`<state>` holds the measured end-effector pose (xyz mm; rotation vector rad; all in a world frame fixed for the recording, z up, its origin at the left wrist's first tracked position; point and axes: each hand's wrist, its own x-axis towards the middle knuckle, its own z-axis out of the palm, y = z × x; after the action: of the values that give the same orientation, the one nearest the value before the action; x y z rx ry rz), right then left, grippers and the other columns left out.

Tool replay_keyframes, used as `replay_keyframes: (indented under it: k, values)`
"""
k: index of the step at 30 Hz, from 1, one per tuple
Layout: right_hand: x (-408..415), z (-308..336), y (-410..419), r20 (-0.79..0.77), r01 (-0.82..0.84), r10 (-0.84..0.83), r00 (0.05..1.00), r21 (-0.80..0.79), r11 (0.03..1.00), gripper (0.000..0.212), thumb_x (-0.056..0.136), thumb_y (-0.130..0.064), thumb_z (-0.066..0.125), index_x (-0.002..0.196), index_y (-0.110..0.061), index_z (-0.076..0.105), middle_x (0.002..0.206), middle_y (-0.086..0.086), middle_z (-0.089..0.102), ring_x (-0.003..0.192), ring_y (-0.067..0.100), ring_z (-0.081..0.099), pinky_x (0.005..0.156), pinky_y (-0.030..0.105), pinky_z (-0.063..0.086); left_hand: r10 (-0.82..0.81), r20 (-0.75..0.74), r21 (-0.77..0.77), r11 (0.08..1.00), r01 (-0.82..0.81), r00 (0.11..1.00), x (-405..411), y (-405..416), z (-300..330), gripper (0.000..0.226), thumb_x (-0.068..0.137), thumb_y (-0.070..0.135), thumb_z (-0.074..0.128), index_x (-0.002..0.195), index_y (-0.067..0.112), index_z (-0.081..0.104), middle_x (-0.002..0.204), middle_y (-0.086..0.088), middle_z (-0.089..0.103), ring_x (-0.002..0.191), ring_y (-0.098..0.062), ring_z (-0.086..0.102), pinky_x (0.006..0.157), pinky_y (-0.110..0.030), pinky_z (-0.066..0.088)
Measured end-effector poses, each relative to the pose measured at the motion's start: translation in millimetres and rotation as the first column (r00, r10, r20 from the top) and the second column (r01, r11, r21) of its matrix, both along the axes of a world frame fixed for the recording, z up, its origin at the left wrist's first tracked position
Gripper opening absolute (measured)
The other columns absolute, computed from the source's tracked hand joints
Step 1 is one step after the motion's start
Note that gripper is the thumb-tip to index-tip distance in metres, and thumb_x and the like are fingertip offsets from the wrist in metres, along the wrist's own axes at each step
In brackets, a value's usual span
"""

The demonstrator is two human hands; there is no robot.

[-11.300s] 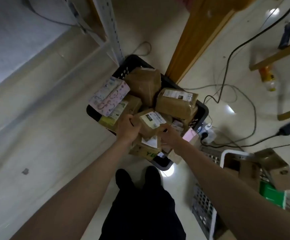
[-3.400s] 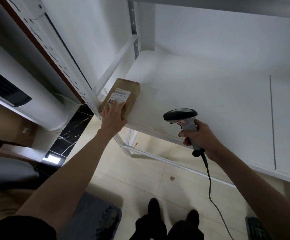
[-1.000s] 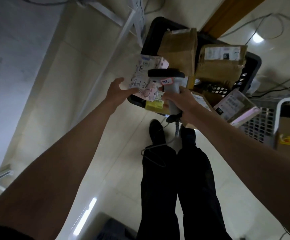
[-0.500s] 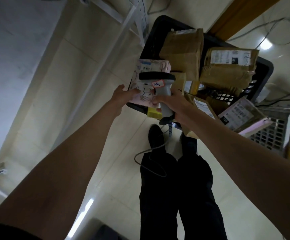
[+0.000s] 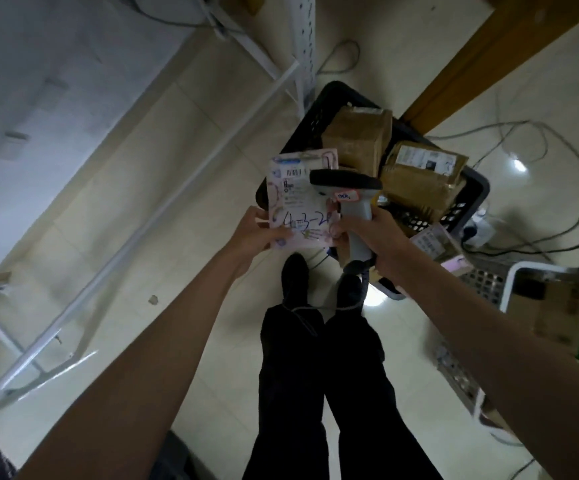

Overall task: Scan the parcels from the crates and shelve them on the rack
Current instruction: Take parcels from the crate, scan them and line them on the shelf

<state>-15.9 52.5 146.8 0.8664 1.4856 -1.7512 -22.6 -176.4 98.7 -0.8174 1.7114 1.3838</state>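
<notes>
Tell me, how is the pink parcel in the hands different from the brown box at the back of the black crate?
The pink parcel is flat and patterned; the brown box is bulky and plain. The left hand holds the parcel up, while the box sits in the black crate. The parcel shows handwritten numbers; the box shows none.

Pink parcel (image 5: 296, 199): glossy printed plastic mailer, smooth, white paper label.
Scanner (image 5: 350, 199): matt grey plastic handle, smooth black plastic head.
Black crate (image 5: 471, 199): perforated plastic, dull finish.
Brown parcels (image 5: 416, 178): cardboard wrapped in shiny, creased tape, paper labels.
Rack (image 5: 302, 46): white-painted perforated metal.
Floor (image 5: 142, 209): glossy pale tile, reflective.
Door frame (image 5: 482, 50): wood, smooth.
Trousers (image 5: 315, 393): matt black cloth.
</notes>
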Motion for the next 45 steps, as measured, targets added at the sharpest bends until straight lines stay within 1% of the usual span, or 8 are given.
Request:
replay_keyframes:
  k: [7, 11, 16, 20, 32, 36, 41, 45]
  values:
    - [20, 107, 5, -0.076, -0.145, 0.147, 0.986, 0.030, 0.989, 0.021, 0.091, 0.002, 0.069, 0.111, -0.003, 0.066, 0.088, 0.005, 0.072, 0.062, 0.009, 0.071, 0.052, 0.019, 0.054, 0.136, -0.126, 0.047, 0.990, -0.132, 0.983, 52, -12, 123, 0.031, 0.087, 0.006, 0.076, 0.095, 0.016, 0.048, 0.110, -0.015, 0.071, 0.089, -0.020, 0.070, 0.083, -0.034, 0.057]
    - [27, 170, -9, -0.169, -0.223, 0.228, 0.959, 0.049, 0.974, 0.029, 0.091, 0.002, 0.070, 0.118, -0.005, 0.065, 0.102, 0.007, 0.072, 0.080, 0.015, 0.074, 0.057, 0.021, 0.056, 0.212, -0.221, 0.052, 0.977, -0.205, 0.952, 76, -24, 192, 0.034, 0.086, 0.007, 0.078, 0.105, 0.013, 0.050, 0.112, -0.016, 0.071, 0.092, -0.022, 0.071, 0.073, -0.027, 0.060]
    - [38, 240, -32, -0.292, -0.260, 0.261, 0.920, 0.045, 0.965, 0.022, 0.089, 0.010, 0.068, 0.103, -0.006, 0.066, 0.076, -0.005, 0.077, 0.065, 0.006, 0.073, 0.053, 0.019, 0.056, 0.304, -0.320, 0.097, 0.953, -0.288, 0.897, 108, -48, 265, 0.057, 0.082, 0.012, 0.082, 0.129, 0.018, 0.051, 0.116, -0.014, 0.070, 0.104, -0.027, 0.071, 0.079, -0.033, 0.061]
    - [54, 286, -57, -0.364, -0.347, 0.341, 0.867, 0.051, 0.936, 0.024, 0.087, 0.008, 0.071, 0.100, -0.013, 0.068, 0.077, -0.008, 0.077, 0.067, 0.007, 0.074, 0.056, 0.019, 0.057, 0.385, -0.380, 0.139, 0.923, -0.359, 0.841, 145, -73, 310, 0.062, 0.079, 0.014, 0.085, 0.131, 0.024, 0.052, 0.115, -0.012, 0.072, 0.103, -0.024, 0.072, 0.076, -0.030, 0.060]
    - [123, 415, -152, -0.595, -0.570, 0.509, 0.622, 0.102, 0.815, 0.027, 0.087, 0.005, 0.072, 0.113, -0.002, 0.066, 0.089, 0.008, 0.069, 0.084, 0.020, 0.070, 0.071, 0.035, 0.063, 0.488, -0.624, 0.110, 0.828, -0.549, 0.611, 260, -160, 418, 0.063, 0.080, 0.013, 0.084, 0.134, 0.022, 0.053, 0.118, -0.011, 0.071, 0.101, -0.025, 0.073, 0.075, -0.027, 0.059]
    - [143, 448, -181, -0.675, -0.652, 0.554, 0.487, 0.140, 0.745, 0.022, 0.087, 0.005, 0.071, 0.103, -0.010, 0.068, 0.078, -0.002, 0.073, 0.076, 0.016, 0.072, 0.066, 0.035, 0.063, 0.491, -0.688, 0.077, 0.781, -0.620, 0.534, 284, -180, 440, 0.068, 0.080, 0.016, 0.085, 0.138, 0.020, 0.050, 0.120, -0.010, 0.069, 0.103, -0.026, 0.072, 0.090, -0.039, 0.059]
    - [154, 482, -210, -0.742, -0.714, 0.595, 0.309, 0.232, 0.661, 0.018, 0.088, 0.005, 0.069, 0.104, -0.004, 0.067, 0.074, -0.004, 0.071, 0.072, 0.014, 0.069, 0.065, 0.034, 0.063, 0.506, -0.755, 0.060, 0.687, -0.724, 0.417, 298, -194, 462, 0.068, 0.076, 0.018, 0.089, 0.134, 0.022, 0.054, 0.118, -0.005, 0.070, 0.101, -0.021, 0.072, 0.091, -0.042, 0.059]
    - [152, 502, -228, -0.765, -0.708, 0.583, 0.274, 0.250, 0.661, 0.020, 0.085, 0.005, 0.071, 0.099, -0.009, 0.070, 0.089, 0.006, 0.072, 0.076, 0.019, 0.070, 0.062, 0.032, 0.060, 0.524, -0.789, 0.077, 0.602, -0.795, 0.320, 304, -206, 475, 0.060, 0.075, 0.015, 0.089, 0.126, 0.025, 0.058, 0.114, 0.000, 0.071, 0.097, -0.016, 0.072, 0.089, -0.040, 0.059]
